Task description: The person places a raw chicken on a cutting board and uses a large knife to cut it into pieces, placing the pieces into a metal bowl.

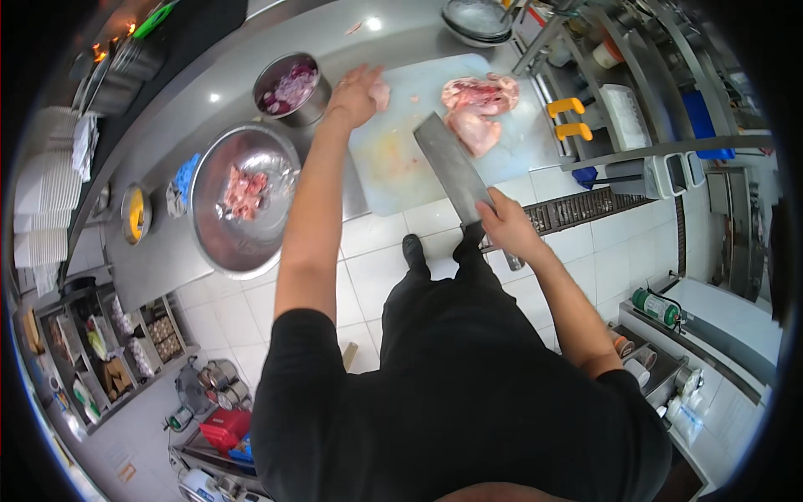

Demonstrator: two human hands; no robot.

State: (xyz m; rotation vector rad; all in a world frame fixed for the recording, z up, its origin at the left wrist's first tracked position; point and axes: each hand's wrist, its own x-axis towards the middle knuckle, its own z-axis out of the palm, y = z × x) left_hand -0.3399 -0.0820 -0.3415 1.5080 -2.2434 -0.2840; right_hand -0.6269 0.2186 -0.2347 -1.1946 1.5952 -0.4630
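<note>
My right hand (509, 224) grips the handle of a broad-bladed cleaver (453, 168). Its blade points up and left over the near part of a white cutting board (395, 185). At the board's far left edge, my left hand (354, 97) reaches around a small piece of raw chicken (380, 95); the piece shows beside the fingers and thumb, and a firm hold cannot be made out. Raw chicken, cut open (480, 94), lies on the board's right side, with a skin-on chicken portion (475, 132) against it, close to the blade.
Left of the board stand a steel pot (257, 88) of chopped red onion (293, 88) and a large steel bowl (276, 150) holding cut raw meat (243, 193). Stacked bowls (480, 19) stand beyond the board. Yellow-handled tools (572, 130) hang at the shelving on the right.
</note>
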